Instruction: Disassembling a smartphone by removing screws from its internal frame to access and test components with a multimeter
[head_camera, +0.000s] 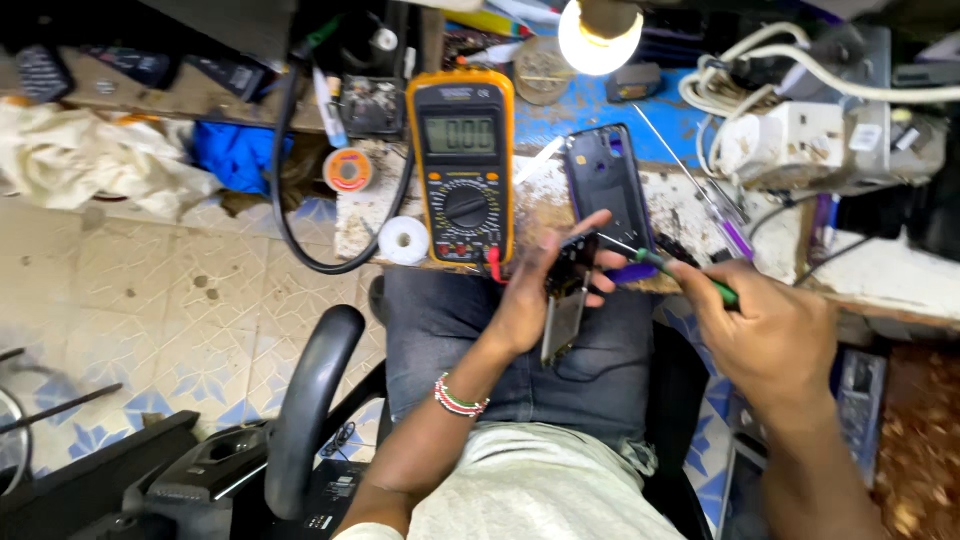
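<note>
One head-worn camera looks steeply down from close above the seated person's lap, facing the workbench (700, 215) at the far edge (floor at left).

Bare forearms, a red, white and green beaded bracelet (460, 398) on the left wrist, grey shirt (535, 490), dark jeans (450, 320)

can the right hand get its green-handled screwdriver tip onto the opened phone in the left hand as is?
Probably yes: the right hand holds the green-handled screwdriver with its tip at the opened phone, which the left hand holds up; nothing sits between them.
</note>
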